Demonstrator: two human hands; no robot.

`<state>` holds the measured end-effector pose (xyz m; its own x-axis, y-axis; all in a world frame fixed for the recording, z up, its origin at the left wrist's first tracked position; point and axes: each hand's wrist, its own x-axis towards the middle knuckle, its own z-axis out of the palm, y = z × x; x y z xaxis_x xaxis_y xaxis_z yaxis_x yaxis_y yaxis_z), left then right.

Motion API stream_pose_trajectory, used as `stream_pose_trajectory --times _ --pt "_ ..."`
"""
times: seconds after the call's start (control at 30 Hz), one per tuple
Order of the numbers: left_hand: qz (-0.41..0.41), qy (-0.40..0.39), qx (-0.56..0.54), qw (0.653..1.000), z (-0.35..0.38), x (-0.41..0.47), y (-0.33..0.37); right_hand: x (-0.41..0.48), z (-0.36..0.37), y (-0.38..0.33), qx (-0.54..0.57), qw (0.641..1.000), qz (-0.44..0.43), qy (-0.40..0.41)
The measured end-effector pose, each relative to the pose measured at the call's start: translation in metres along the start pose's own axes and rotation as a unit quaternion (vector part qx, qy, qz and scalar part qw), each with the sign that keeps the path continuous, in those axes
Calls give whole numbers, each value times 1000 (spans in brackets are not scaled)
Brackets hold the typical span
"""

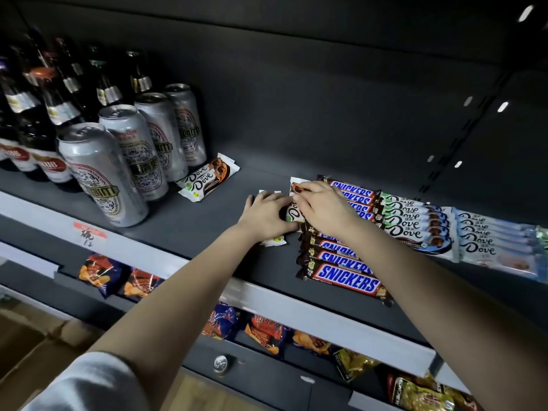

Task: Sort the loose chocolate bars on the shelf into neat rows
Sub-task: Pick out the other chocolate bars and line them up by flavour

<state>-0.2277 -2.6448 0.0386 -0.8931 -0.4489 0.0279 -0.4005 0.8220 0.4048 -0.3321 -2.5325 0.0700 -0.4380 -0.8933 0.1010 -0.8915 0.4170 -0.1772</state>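
Note:
Both hands meet over a small stack of brown Dove bars (pixel 292 213) in the middle of the dark shelf (pixel 192 221). My left hand (pixel 267 213) lies flat on the stack's left side. My right hand (pixel 321 204) grips the stack from above at its right side. Two loose brown Dove bars (pixel 207 179) lie further left by the cans. To the right of my hands Snickers bars (pixel 347 278) sit in rows, partly hidden under my right forearm. Beyond them come a row of Dove bars (pixel 412 226) and a pale blue Dove row (pixel 492 244).
Tall silver cans (pixel 103 173) and dark bottles (pixel 44 108) stand on the shelf's left. A white price rail (pixel 296 310) runs along the shelf's front edge. Snack bags (pixel 261 330) fill the shelf below. A cardboard box (pixel 26 345) sits at lower left.

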Motion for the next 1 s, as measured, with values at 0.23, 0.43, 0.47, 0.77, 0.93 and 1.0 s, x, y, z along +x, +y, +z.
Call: stream_pose_trajectory --times 0.23,0.43,0.47,0.77,0.93,1.0 --pt "-20 -25 30 999 -30 -18 -47 16 -5 -20 -94 991 33 -88" --pt "-33 20 45 998 -41 -33 -90 19 -11 -46 -111 990 -21 -89" --pt "-24 39 44 998 -41 -34 -91 19 -11 -52 -118 989 -28 -87" --pt "-19 81 -26 996 -30 -38 -60 19 -3 -75 -37 995 -26 -89" --pt "16 126 -106 986 -38 -50 -59 17 3 -56 -79 993 -45 -76" --pt "32 176 -125 976 -43 -54 -62 17 4 -55 -78 992 -55 -77"
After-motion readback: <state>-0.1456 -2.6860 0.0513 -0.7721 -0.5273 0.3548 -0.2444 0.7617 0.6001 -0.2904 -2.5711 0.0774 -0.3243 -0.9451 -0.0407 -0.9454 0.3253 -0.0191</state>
